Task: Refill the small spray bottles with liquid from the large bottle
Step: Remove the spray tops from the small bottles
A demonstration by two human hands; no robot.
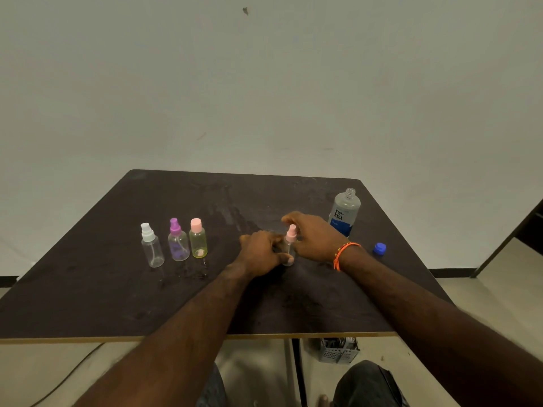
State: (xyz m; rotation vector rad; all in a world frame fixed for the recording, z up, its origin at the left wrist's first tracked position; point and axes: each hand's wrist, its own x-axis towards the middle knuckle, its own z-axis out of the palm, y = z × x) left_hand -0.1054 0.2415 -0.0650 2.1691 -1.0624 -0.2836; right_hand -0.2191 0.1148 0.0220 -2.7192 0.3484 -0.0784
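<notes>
Right now two hands meet in the middle of a dark bench. Between them stands a small spray bottle with a pink top. It is upright on the bench. The left hand has its fingers curled round the clear lower part of this bottle and holds it. The right hand comes in from the other side, and its fingers are bent round the pink top. An orange band sits on the right wrist.

The large bottle stands near the far right corner of the bench, just behind the right hand. It has a blue and white label, and its neck is open with no cap on. A blue cap lies on the bench near it, closer to the person.

On the left side three more small bottles stand in a row, close together but well apart from the hands. One is a clear bottle with a white spray top. Next is a bottle with a purple spray top. Last is a yellow bottle with a pink cap.

Under the bench, a grey basket sits on the floor.
</notes>
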